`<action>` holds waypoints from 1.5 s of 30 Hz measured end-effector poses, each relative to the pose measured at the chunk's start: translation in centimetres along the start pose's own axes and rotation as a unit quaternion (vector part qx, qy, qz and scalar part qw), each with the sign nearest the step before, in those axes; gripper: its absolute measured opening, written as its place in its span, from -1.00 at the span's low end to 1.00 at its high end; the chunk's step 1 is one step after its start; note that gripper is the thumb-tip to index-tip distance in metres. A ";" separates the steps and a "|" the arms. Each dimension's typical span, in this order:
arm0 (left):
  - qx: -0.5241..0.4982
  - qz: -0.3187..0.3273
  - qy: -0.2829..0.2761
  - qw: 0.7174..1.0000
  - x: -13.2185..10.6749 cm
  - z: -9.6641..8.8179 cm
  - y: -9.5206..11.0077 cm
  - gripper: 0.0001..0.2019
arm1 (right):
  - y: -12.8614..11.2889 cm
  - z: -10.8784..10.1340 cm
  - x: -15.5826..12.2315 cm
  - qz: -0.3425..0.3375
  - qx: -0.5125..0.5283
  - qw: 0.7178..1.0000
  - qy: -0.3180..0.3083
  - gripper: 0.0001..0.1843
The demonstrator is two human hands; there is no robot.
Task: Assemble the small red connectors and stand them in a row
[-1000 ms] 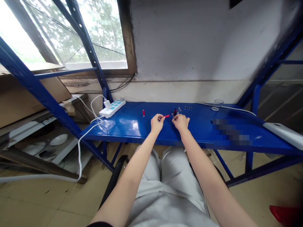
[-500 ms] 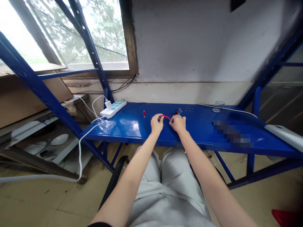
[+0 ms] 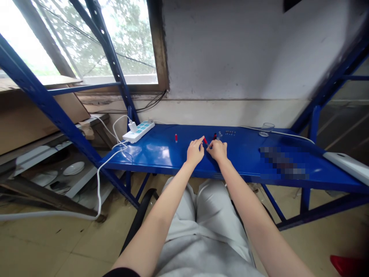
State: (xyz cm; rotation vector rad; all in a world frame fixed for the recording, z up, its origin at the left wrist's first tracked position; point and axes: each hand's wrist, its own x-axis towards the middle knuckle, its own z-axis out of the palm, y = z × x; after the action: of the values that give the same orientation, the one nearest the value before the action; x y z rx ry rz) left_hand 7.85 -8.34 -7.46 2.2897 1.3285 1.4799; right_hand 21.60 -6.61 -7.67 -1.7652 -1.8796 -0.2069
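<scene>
My right hand [image 3: 217, 150] pinches a small slim stick [image 3: 205, 141] with a red upper part and a clear or silvery lower part; it leans up and to the left. My left hand [image 3: 196, 152] is beside it, index finger stretched out to touch the red end, the other fingers loosely apart. Just beyond my right hand lie a dark red-and-black piece [image 3: 215, 135] and a clear plastic piece [image 3: 219, 135]. A short red-and-white cylinder [image 3: 176, 137] stands upright to the left. The lower tip of the stick is hidden by my right fingers.
On the blue table [image 3: 155, 154] are a white power strip [image 3: 138, 132] with a cable, a row of several tiny metal parts [image 3: 230, 133], a clear cup [image 3: 266, 129], a blurred dark object [image 3: 284, 163] and a white device [image 3: 347, 165] at the right end.
My left hand has turned and opened from its pinch on the red end, index finger now extended. The stick has tilted from nearly level to steeper. My right hand stays almost in place.
</scene>
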 end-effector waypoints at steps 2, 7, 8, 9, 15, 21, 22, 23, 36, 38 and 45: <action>0.001 -0.002 -0.009 1.000 0.0 0.0 0.0 -0.57 | 0.0 0.0 0.0 0.002 -0.004 1.000 0.001 -0.93; -0.003 -0.003 -0.015 1.000 0.0 0.1 -0.2 -0.57 | 0.0 -0.1 -0.1 0.001 -0.005 1.000 0.006 -0.93; -0.001 -0.001 -0.021 1.000 0.0 0.2 -0.2 -0.58 | 0.0 -0.1 -0.1 0.000 -0.005 1.000 0.007 -0.92; 0.001 0.001 -0.030 1.000 0.0 0.2 -0.3 -0.59 | 0.0 -0.1 -0.1 0.000 -0.004 1.000 0.009 -0.92; -0.001 0.000 -0.051 0.999 0.0 0.5 -0.3 -0.65 | 0.2 0.2 0.0 0.001 0.008 1.000 0.015 -0.89; -0.031 -0.023 -0.008 0.999 0.1 0.1 0.0 -0.83 | -0.1 0.1 -0.1 -0.031 0.044 0.998 0.030 -0.93; -0.033 -0.028 -0.005 0.999 0.1 0.1 0.0 -0.85 | -0.1 0.0 -0.1 -0.036 0.049 0.998 0.028 -0.93; -0.035 -0.032 -0.003 0.999 0.1 0.1 0.0 -0.86 | -0.1 0.0 -0.1 -0.039 0.053 0.997 0.027 -0.92; 0.058 -0.004 -0.091 0.994 1.5 -1.1 -0.3 -0.88 | 0.0 -0.2 0.0 -0.058 0.076 0.995 0.002 -0.91; 0.096 0.017 -0.118 0.988 2.5 -1.9 -0.3 -0.89 | 0.0 -0.3 0.0 -0.070 0.090 0.993 0.003 -0.91; 0.146 0.057 -0.192 0.969 7.8 -5.1 0.2 -0.93 | -0.4 -0.5 0.0 -0.102 0.151 0.983 0.029 -0.86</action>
State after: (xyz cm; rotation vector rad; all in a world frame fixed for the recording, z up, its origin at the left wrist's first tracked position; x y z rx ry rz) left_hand 5.05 -4.67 0.61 2.6930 1.3883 0.8376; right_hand 21.34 -6.92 -7.17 -1.3544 -1.9344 -0.0433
